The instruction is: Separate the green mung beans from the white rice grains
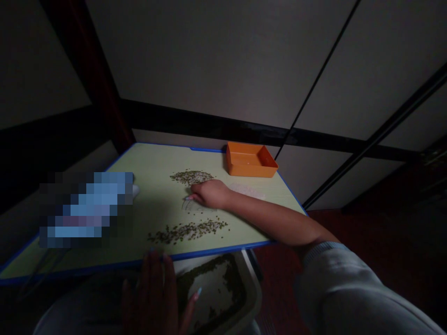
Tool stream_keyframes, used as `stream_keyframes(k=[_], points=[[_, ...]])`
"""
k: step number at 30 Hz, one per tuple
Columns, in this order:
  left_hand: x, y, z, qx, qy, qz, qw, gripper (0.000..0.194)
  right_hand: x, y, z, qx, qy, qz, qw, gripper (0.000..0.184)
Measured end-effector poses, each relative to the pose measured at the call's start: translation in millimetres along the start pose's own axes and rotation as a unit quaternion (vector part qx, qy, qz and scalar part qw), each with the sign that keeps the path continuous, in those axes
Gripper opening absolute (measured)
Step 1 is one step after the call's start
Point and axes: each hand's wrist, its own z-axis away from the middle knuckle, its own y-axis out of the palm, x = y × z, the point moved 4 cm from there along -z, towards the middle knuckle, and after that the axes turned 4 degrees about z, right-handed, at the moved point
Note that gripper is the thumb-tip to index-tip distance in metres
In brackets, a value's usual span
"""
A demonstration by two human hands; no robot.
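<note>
Over the middle of the pale board table [146, 158], my right hand [211, 193] is closed, its fingers curled down to the surface. Whatever they may hold is hidden. Just beyond it lies a pile of small green-brown bits [190, 177], like seeds or grains. Nearer to me, a longer strip of the same bits [188, 231] runs along the table. My left hand [159, 288] is in shadow at the near edge, fingers stretched out and apart, holding nothing. Beside and below it sits a white tray [253, 288], with more of the bits around its inside.
An orange box [253, 171] stands at the far right corner of the table. A pale patch [247, 190] lies behind my right forearm. At the left is a blurred-out bluish object [94, 204]. Cabinet panels [209, 60] rise behind the table's blue edge.
</note>
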Motion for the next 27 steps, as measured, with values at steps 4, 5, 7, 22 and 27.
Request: stream_keyframes(k=[4, 5, 7, 22, 27], points=[[0, 0.5, 0, 0.004, 0.001, -0.002, 1.0, 0.083, 4, -2, 16, -0.01, -0.018, -0.026, 0.999, 0.04], [-1, 0.3, 0, 0.003, -0.002, -0.002, 1.0, 0.083, 2, -3, 21, -0.017, -0.018, -0.034, 0.999, 0.04], [-2, 0.1, 0, 0.002, -0.008, -0.001, 1.0, 0.081, -4, -9, 31, -0.033, 0.0, -0.053, 0.998, 0.041], [-14, -0.2, -9, -0.056, -0.043, -0.005, 0.997, 0.079, -54, -15, 105, 0.081, -0.064, -0.204, 0.974, 0.025], [-14, -1.8, -10, -0.045, -0.05, -0.002, 0.998, 0.082, -49, -10, 105, 0.08, -0.059, -0.191, 0.977, 0.024]])
